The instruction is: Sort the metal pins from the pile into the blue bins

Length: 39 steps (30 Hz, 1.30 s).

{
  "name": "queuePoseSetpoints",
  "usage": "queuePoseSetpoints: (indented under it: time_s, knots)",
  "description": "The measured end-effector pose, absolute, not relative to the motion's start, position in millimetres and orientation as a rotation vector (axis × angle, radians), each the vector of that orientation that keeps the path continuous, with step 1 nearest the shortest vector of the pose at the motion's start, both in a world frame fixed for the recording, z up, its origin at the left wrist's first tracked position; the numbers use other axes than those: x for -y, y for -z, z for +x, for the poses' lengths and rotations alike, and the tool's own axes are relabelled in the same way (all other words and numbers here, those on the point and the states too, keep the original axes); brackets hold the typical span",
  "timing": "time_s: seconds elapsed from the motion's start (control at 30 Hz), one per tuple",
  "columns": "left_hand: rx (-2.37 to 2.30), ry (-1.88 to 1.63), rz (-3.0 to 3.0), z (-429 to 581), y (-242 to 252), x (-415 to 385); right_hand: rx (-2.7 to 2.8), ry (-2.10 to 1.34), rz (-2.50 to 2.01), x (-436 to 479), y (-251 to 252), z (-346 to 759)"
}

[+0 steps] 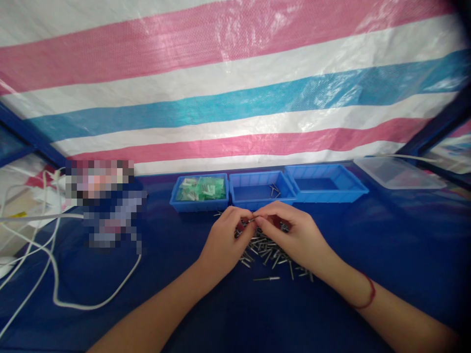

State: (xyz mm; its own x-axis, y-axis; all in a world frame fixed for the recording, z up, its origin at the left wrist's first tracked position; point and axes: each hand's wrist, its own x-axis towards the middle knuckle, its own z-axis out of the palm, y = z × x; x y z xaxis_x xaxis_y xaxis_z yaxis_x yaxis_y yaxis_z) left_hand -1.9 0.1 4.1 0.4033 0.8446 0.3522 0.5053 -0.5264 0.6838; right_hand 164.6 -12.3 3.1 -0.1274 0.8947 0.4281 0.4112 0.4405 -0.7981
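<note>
My left hand (pixel 228 235) and my right hand (pixel 300 235) meet above a pile of metal rivets (pixel 267 247). Both are closed in a pinch on one small metal rivet (pixel 252 219), partly hidden by the fingertips. One loose rivet (pixel 271 279) lies in front of the pile. Behind my hands stand a blue bin (pixel 200 206) holding green-and-clear packets (pixel 206 188), a middle blue bin (pixel 257 199) with a few rivets (pixel 274 190) in it, and a right blue bin (pixel 331 197) with nothing visible inside.
White cables (pixel 88 307) loop across the left of the dark blue table (pixel 206 318), beside a blurred-out patch. A translucent plastic lid or tray (pixel 401 174) lies at the back right. Behind the bins hangs a striped sheet (pixel 221 113).
</note>
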Motion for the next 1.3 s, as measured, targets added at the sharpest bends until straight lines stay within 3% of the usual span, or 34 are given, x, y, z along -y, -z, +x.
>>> queuePoseSetpoints:
  time_s: [0.63,0.8,1.0,1.3]
  knots:
    - [-1.162,-1.044,2.184,-5.8,-6.2,-0.6,1.92,-0.514,-1.105,4.0,-3.2,175.1]
    - [-1.175,-0.98,2.224,-6.6,-2.5,-2.2,1.772,-0.123,-1.276,-12.1,-1.8,197.0]
    - [-1.042,-0.645,2.551,-7.4,-7.8,2.2,1.786,0.263,-1.475,-25.8,7.0,216.8]
    - [-1.031,-0.278,2.821,-9.1,-9.3,3.5,1.868,-0.118,-1.333,-5.3,0.0,186.9]
